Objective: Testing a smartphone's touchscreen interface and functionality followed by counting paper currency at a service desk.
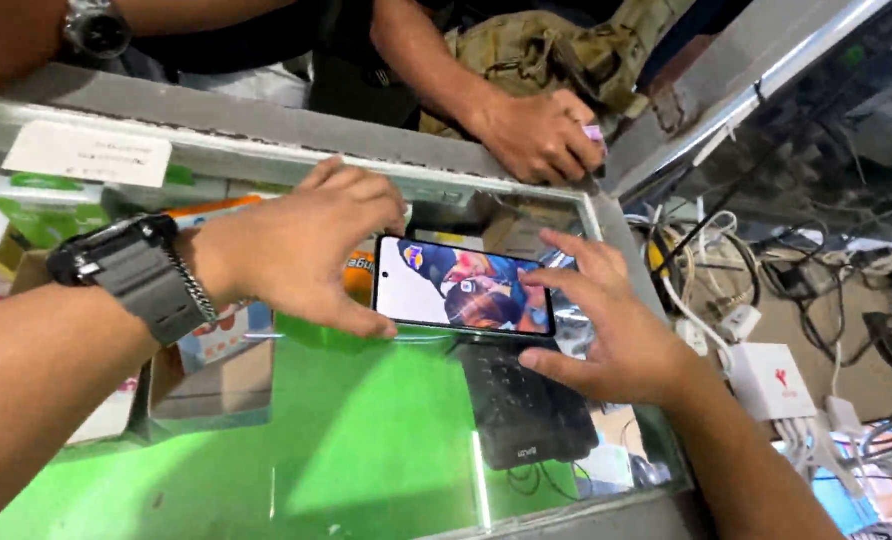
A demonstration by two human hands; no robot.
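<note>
A smartphone (463, 284) with a lit, colourful screen lies flat on the glass counter top (366, 450). My left hand (301, 245), with a dark watch on its wrist, grips the phone's left end between thumb and fingers. My right hand (606, 320) holds the phone's right end, thumb below and fingers on the far edge. Under the glass just below the phone sits a black keypad device (526, 410).
Another person's hand (538, 135) rests on the counter's metal edge (266, 130) at the far side, near a camouflage bag (566, 50). Boxes and green packaging lie under the glass at left. Tangled cables, chargers and a white box (771, 380) fill the right.
</note>
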